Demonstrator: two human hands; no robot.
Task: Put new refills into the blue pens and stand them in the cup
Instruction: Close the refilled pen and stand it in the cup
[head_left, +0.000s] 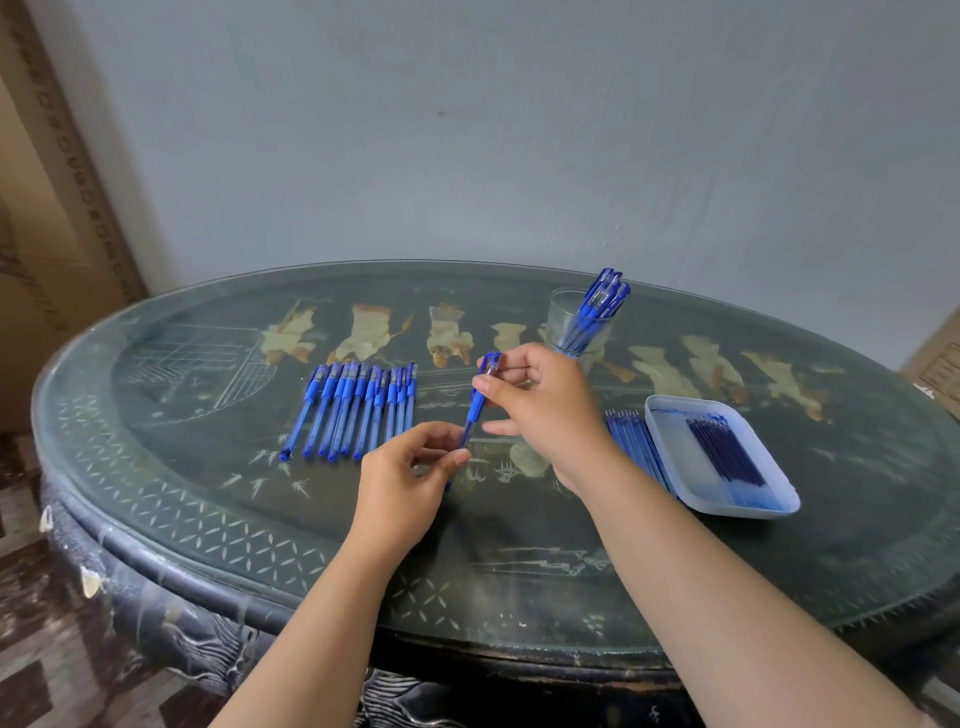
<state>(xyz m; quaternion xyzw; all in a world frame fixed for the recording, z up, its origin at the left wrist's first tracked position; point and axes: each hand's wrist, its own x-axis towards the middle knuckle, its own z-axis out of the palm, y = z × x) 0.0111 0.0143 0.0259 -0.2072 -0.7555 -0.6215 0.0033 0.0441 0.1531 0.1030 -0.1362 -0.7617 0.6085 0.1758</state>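
One blue pen (477, 408) aloft, a row (358, 410) flat, several in the cup (557, 318)

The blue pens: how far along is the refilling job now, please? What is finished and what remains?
Done: a few finished pens already stand in the glass cup. In hand: one held pen, raised above the table. Left: the row of pens lying flat, with loose refills beside the tray and darker refills inside it.

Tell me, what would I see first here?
First, the left hand and right hand in the middle, holding one blue pen between them. To their left lies a row of pens; behind them a glass cup holds more, with a white tray at the right.
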